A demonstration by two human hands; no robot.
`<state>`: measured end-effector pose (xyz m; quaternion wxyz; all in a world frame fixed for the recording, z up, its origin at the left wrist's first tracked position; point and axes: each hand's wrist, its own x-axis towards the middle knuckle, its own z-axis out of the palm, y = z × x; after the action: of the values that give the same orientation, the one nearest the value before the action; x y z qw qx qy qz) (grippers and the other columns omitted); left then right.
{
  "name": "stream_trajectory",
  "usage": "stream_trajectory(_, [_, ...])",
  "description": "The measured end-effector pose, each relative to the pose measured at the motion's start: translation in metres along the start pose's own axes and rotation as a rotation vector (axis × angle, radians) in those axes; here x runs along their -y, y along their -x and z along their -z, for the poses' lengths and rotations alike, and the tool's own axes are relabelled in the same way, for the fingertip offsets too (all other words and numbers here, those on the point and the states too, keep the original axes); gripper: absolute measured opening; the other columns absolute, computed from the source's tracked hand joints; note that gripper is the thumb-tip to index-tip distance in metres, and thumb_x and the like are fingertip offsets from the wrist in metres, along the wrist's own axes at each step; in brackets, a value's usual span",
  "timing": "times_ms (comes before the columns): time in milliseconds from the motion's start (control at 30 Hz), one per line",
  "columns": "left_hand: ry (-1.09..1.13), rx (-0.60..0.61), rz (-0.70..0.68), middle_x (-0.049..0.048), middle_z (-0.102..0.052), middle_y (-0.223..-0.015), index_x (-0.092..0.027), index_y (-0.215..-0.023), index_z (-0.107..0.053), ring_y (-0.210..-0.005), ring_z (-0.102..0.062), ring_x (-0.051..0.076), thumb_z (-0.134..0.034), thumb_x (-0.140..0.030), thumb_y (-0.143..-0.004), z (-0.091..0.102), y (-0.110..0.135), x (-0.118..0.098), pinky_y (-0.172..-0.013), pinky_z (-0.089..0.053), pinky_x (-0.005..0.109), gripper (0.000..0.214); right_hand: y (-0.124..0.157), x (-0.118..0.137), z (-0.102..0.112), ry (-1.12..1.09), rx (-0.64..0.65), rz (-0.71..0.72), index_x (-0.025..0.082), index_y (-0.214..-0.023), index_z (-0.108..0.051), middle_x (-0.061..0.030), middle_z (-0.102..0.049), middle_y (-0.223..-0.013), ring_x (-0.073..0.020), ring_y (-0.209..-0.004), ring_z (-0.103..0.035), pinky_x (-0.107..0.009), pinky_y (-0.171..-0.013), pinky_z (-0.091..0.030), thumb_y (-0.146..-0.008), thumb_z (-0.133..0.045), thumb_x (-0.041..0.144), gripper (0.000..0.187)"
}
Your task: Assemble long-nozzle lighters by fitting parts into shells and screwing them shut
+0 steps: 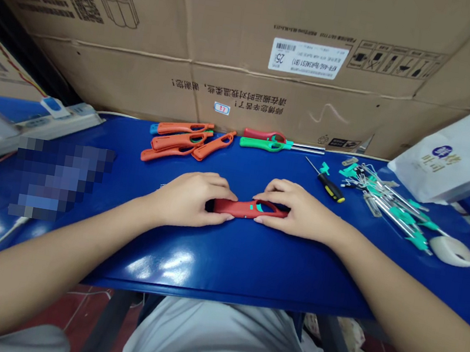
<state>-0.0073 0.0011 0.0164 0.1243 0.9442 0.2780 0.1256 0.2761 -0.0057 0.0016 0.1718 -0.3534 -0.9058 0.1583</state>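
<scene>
Both of my hands grip a red lighter casing (236,208) with a looped trigger guard and a bit of green showing at the trigger. My left hand (198,199) closes around its left end, thumb below and fingers above. My right hand (290,208) pinches the guard end on the right. Beyond my hands lie several orange lighter casings (181,142). To their right are a red lighter (263,135) and a green lighter (261,144), with metal tubes sticking out to the right. A small screwdriver (330,187) with a black and yellow handle lies right of my right hand.
On the right, a pile of metal tubes and green parts (394,210) lies by a white oval object (454,251) and a white paper bag (462,152). A power strip (28,131) sits at left. A large cardboard box (239,34) stands along the blue table's (220,269) back.
</scene>
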Motion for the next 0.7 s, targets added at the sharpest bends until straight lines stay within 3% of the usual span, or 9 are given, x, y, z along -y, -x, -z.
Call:
stream_trajectory(533, [0.048,-0.001,0.033,0.0062,-0.072,-0.109,-0.02,-0.115,-0.072,-0.1,-0.068,0.023,-0.067,-0.032,-0.091,-0.0021,-0.0006,-0.0007,-0.091,-0.052,0.034,0.027,0.0,-0.0012,0.0015,0.052,0.019,0.003,0.023,-0.124,-0.074,-0.0089,-0.068,-0.11,-0.0234,-0.097,-0.065,-0.04,-0.089,-0.049,-0.089,-0.074,0.046,0.042])
stream_trajectory(700, [0.025,0.022,0.094,0.0041,-0.072,-0.109,-0.02,-0.113,-0.073,-0.095,-0.069,0.02,-0.07,-0.032,-0.09,-0.0003,-0.0002,-0.005,-0.082,-0.052,0.03,0.026,0.0003,0.0002,0.0011,0.137,0.041,0.01,0.021,-0.126,-0.073,-0.0098,-0.069,-0.11,-0.0242,-0.097,-0.066,-0.039,-0.085,-0.048,-0.092,-0.07,0.046,0.042])
